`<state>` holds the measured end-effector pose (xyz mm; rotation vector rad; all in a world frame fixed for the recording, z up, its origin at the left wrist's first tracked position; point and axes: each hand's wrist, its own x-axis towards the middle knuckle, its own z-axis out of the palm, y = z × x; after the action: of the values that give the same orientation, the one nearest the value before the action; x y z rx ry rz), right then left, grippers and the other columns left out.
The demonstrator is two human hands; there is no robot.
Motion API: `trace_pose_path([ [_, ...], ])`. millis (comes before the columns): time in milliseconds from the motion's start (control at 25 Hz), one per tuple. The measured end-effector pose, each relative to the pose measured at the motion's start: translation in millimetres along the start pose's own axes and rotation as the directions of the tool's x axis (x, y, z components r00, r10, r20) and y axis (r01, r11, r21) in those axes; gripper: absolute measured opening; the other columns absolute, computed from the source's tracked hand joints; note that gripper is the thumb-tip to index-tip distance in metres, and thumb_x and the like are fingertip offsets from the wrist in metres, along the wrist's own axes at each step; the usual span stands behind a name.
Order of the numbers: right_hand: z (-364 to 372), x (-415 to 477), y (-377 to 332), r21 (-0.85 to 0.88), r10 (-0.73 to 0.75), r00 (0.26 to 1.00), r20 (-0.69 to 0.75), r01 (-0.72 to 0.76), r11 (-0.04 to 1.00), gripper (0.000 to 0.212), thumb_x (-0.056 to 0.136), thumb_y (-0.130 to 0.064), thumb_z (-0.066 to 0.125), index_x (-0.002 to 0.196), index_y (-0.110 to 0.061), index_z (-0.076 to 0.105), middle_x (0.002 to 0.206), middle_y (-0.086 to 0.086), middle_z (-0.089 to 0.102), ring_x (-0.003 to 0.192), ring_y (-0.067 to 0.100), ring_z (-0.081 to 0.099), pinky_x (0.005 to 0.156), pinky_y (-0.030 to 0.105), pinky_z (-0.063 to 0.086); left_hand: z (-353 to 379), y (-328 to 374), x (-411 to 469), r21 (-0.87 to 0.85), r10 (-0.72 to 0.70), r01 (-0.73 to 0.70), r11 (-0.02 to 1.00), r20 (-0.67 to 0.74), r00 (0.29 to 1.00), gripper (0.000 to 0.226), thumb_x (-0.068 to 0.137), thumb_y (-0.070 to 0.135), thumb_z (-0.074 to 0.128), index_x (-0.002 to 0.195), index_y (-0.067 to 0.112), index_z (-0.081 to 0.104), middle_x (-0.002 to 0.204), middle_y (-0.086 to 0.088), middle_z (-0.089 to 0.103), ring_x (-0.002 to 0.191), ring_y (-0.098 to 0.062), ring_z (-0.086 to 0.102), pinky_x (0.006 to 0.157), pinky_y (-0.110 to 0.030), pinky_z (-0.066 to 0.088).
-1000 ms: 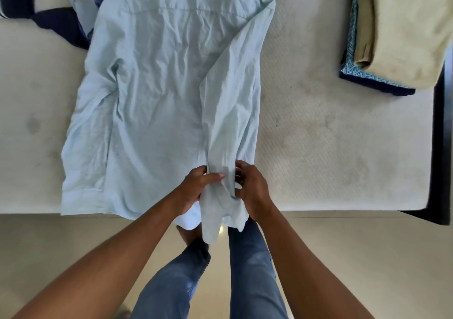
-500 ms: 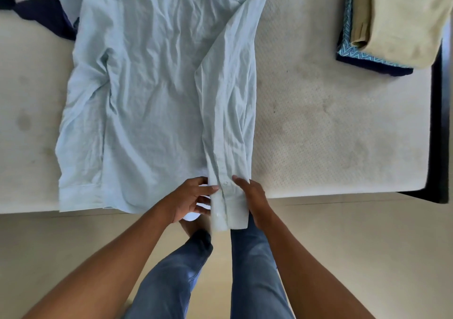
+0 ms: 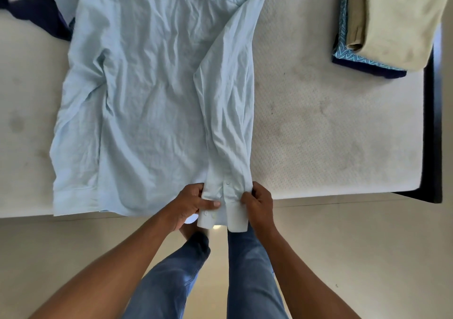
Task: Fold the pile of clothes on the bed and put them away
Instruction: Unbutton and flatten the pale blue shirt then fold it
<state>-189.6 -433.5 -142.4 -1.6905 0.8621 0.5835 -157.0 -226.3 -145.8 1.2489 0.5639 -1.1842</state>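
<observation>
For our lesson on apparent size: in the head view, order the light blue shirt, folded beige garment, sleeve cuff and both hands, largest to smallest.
1. light blue shirt
2. folded beige garment, partly out of frame
3. left hand, right hand, sleeve cuff: too alike to rank

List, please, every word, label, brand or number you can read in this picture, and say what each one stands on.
No text can be read anywhere in this view.
Light blue shirt: plain cloth, no label showing, nor on the cuff that the left hand and right hand pinch.
Patterned cloth: zigzags only, no lettering.
Beige garment: plain.
Mattress: textured and stained, no print.
</observation>
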Motion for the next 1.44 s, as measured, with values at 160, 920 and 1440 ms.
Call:
trace_pose_path([
  [160,-0.7,2.3,0.9,-0.199,0.068,0.998,0.001,-0.066,0.978,0.006,0.085,-0.015,0.065,0.089,-0.017,0.060,0.081,-0.007,0.065,0.071,0.009,0.059,0.065,0.028,0.049,-6.6,-1.0,0.4,0.168,-0.048,0.060,0.984,-0.073,0.996,0.051,0.074,0.030,0.093,0.116,0.015,0.069,0.108,-0.001,0.078,0.101,-0.021,0.075,0.083,-0.035,0.062],
  [920,5.2,340.1,-388.8,-0.090,-0.317,0.913,-0.256,0.304,0.948,0.045,0.071,-0.034,0.070,0.114,-0.024,0.064,0.100,-0.005,0.071,0.091,0.017,0.072,0.084,0.044,0.063,-107.7,272.5,137.1,-0.094,0.204,-0.309,0.946,-0.571,0.796,0.022,0.088,0.016,0.078,0.110,0.019,0.073,0.104,-0.006,0.075,0.085,-0.020,0.069,0.072,-0.034,0.059],
  [1440,31.4,345.6,-363.6,-0.247,-0.432,0.857,-0.280,0.371,0.895,0.054,0.096,-0.041,0.059,0.142,-0.017,0.046,0.079,-0.010,0.070,0.086,0.015,0.071,0.088,0.028,0.054,-126.3,241.3,146.2,-0.071,0.170,-0.307,0.949,-0.705,0.688,0.035,0.093,0.046,0.072,0.107,0.014,0.071,0.099,-0.011,0.076,0.087,-0.028,0.076,0.073,-0.042,0.065],
])
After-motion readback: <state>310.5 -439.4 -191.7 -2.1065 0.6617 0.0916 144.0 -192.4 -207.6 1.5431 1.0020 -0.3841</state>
